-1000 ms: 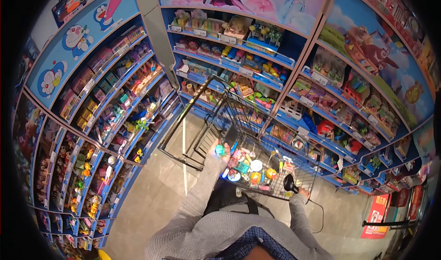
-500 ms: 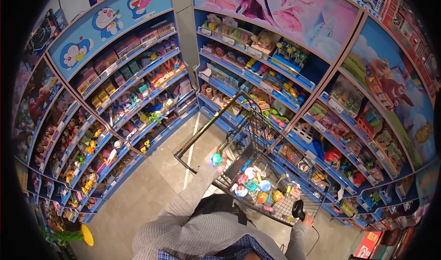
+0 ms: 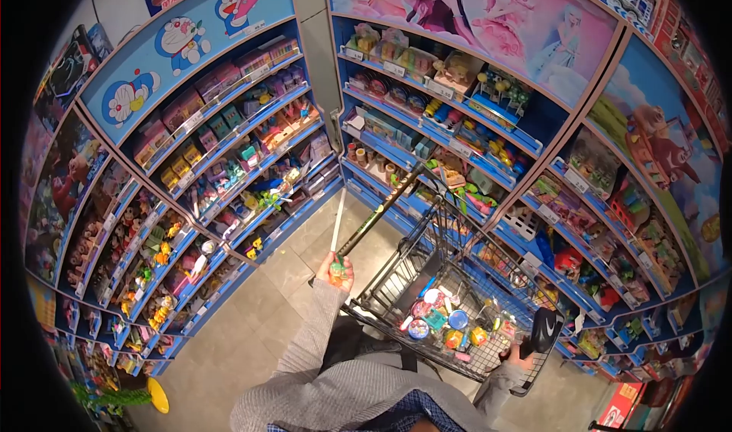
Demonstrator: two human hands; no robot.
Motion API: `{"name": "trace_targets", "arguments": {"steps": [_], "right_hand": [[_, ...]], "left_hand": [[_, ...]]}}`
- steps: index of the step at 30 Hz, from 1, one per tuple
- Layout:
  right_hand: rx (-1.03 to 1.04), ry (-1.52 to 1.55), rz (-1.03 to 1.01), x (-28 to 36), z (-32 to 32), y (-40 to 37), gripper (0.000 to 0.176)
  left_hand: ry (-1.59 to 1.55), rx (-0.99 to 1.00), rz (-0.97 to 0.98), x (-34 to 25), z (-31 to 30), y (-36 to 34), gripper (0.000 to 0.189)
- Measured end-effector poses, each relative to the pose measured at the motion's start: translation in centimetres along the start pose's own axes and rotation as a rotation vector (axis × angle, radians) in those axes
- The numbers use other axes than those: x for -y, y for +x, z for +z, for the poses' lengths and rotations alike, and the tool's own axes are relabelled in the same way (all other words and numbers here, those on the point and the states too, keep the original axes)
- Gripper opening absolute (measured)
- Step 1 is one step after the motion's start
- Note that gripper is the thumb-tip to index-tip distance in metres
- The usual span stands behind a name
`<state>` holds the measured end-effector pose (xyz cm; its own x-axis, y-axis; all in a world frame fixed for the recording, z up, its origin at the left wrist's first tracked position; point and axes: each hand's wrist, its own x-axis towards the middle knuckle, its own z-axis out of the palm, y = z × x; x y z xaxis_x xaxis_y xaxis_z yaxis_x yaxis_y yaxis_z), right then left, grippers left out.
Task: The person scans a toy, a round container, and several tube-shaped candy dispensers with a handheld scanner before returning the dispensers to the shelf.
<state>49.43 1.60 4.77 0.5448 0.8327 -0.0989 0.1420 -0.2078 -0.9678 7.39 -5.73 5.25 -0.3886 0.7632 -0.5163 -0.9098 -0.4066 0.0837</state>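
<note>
My left hand (image 3: 332,270), palm up, is closed around a small green-and-orange item (image 3: 338,271) beside the cart's handle. Its exact kind is too small to make out. In my right hand (image 3: 521,358), at the cart's near right corner, is a black barcode scanner (image 3: 546,330). Between and ahead of my hands stands a black wire shopping cart (image 3: 385,279). Several small packaged items lie in its basket, among them a round blue-lidded tub (image 3: 457,319), a teal piece (image 3: 436,320) and an orange one (image 3: 478,335).
Blue shelves (image 3: 255,154) packed with small toys curve round on the left. More shelving (image 3: 457,138) rises behind the cart and along the right. Grey tiled floor (image 3: 252,302) shows left of the cart. A yellow disc (image 3: 158,395) lies at lower left.
The bright cyan glow at my left hand is gone, and the hand has moved left. My right hand has brought the scanner up and to the right, over the cart's corner. The view has shifted slightly.
</note>
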Motion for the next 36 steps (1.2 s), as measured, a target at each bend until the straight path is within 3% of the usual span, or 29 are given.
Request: {"name": "trace_targets", "arguments": {"steps": [2, 4, 8, 11, 12, 14, 15, 18, 20, 22, 25, 28, 30, 32, 36], "right_hand": [[0.277, 0.249, 0.043, -0.1, 1.2, -2.0, 0.029], [0.360, 0.303, 0.096, 3.4, 3.5, -6.2, 0.029], [0.539, 0.143, 0.188, 6.1, 8.0, -12.6, 0.027], [0.673, 0.116, 0.112, 5.5, 12.0, -16.5, 0.027], [0.660, 0.120, 0.111, 5.0, 13.7, -17.9, 0.027], [0.514, 0.001, -0.114, 3.6, 17.7, -20.9, 0.026], [0.575, 0.031, -0.127, 6.5, 19.2, -23.1, 0.030], [0.534, -0.108, -0.207, 5.3, 24.1, -27.0, 0.033], [0.505, -0.186, -0.191, 5.1, 27.4, -29.4, 0.033], [0.432, -0.340, -0.320, 7.3, 30.9, -31.9, 0.034], [0.413, -0.595, -0.536, 6.4, 34.7, -33.2, 0.036], [0.404, -0.789, -0.515, 4.9, 36.1, -33.4, 0.033], [0.429, -0.796, -0.545, 4.7, 36.0, -33.2, 0.033], [0.431, -0.789, -0.635, 4.7, 36.0, -33.4, 0.036], [0.459, -0.774, -0.587, 4.8, 34.8, -33.4, 0.038]], "left_hand": [[0.021, -0.021, -0.030, -1.1, -0.1, 0.7, 0.010], [-0.011, 0.036, -0.069, -2.5, 0.4, 1.4, 0.010], [0.019, 0.066, -0.039, -6.5, 1.5, 2.9, 0.012], [0.049, 0.061, -0.114, -10.3, 1.9, 4.6, 0.013], [0.060, 0.054, -0.134, -11.5, 2.1, 5.1, 0.013], [0.057, 0.093, -0.198, -14.4, 1.2, 6.8, 0.013], [0.065, 0.119, -0.242, -15.8, 1.0, 7.4, 0.013], [0.119, 0.151, -0.313, -20.2, 0.2, 8.4, 0.011], [0.152, 0.077, -0.274, -22.6, -0.5, 8.1, 0.009], [0.148, 0.037, -0.312, -25.3, -2.3, 8.1, 0.007], [0.196, -0.047, -0.181, -28.7, -3.4, 7.1, 0.011], [0.156, -0.020, -0.107, -31.6, -5.3, 6.4, 0.011], [0.100, 0.003, -0.129, -33.0, -5.8, 6.1, 0.012], [0.048, -0.101, -0.094, -34.2, -5.2, 5.6, 0.012], [0.084, -0.051, -0.150, -35.3, -3.5, 6.2, 0.010]]}}
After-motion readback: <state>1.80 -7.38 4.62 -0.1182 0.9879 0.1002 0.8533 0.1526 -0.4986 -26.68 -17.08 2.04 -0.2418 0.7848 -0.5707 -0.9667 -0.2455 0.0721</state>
